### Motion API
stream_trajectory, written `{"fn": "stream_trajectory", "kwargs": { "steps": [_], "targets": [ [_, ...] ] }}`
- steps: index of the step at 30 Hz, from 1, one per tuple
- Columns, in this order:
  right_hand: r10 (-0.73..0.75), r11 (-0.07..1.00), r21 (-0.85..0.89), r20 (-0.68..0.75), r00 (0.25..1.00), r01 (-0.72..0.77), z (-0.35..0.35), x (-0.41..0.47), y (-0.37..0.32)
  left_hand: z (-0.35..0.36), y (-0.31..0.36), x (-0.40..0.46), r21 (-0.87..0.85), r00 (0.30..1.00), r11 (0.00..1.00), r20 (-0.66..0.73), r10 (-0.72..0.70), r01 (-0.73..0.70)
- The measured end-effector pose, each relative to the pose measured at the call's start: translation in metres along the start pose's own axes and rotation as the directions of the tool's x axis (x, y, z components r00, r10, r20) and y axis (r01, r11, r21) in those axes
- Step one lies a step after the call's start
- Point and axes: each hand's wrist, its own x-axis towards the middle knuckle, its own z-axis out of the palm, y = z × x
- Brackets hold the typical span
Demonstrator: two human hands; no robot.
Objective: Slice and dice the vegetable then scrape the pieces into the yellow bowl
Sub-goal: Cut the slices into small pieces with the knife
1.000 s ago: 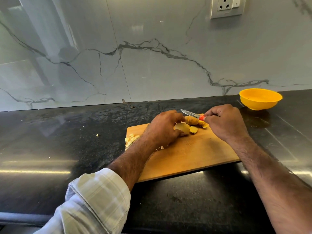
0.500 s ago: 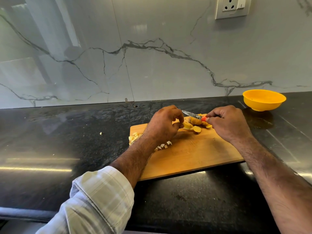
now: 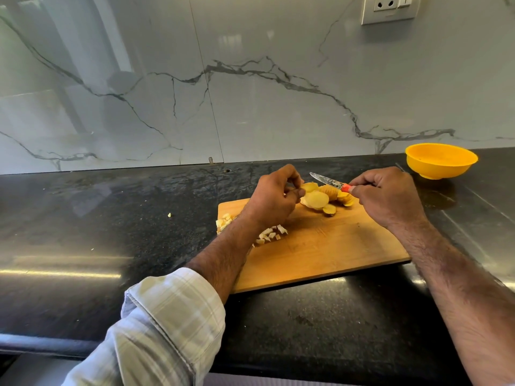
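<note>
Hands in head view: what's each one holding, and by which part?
Right hand grips the knife by its red handle, blade pointing left. Left hand pinches a potato slice at its left edge.

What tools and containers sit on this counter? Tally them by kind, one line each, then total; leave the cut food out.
Yellow bowl: 1
Wooden cutting board: 1
Knife, held in the right hand: 1
Total: 3
</note>
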Motion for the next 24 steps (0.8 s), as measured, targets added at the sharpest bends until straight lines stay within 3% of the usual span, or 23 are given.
{"fn": "stream_trajectory", "kwargs": {
  "steps": [3, 6, 11, 13, 17, 21, 24],
  "targets": [
    [-0.012, 1.000, 0.011, 0.008, 1.000, 0.011, 0.001, -0.001, -0.001, -0.004, -0.001, 0.000, -0.111, 0.999, 0.993, -0.003, -0.038, 0.038],
    [-0.032, 0.999, 0.028, 0.039, 0.999, 0.031, 0.001, -0.001, -0.003, -0.014, -0.004, 0.001, -0.073, 0.998, 0.997, -0.056, 0.011, -0.015],
    [-0.075, 0.997, 0.000, 0.302, 0.951, 0.079, 0.004, -0.009, -0.012, -0.036, -0.020, 0.001, -0.051, 0.984, 0.998, -0.179, 0.020, -0.030],
    [-0.081, 0.990, -0.074, 0.385, 0.919, 0.119, 0.006, -0.012, -0.016, -0.035, -0.024, 0.000, -0.037, 0.990, 0.999, -0.143, 0.008, -0.014],
    [-0.050, 0.975, -0.182, 0.378, 0.924, 0.128, 0.003, -0.014, -0.021, -0.030, -0.026, 0.000, 0.005, 0.999, 0.999, -0.002, -0.051, 0.051],
    [-0.003, 0.988, -0.131, 0.491, 0.871, 0.077, 0.006, -0.017, -0.028, -0.024, -0.029, 0.000, 0.084, 0.988, 0.991, 0.102, -0.114, 0.105],
    [0.026, 0.990, -0.126, 0.593, 0.805, 0.061, 0.007, -0.018, -0.031, -0.021, -0.030, 0.003, 0.217, 0.987, 0.971, 0.100, -0.123, 0.099]
  ]
}}
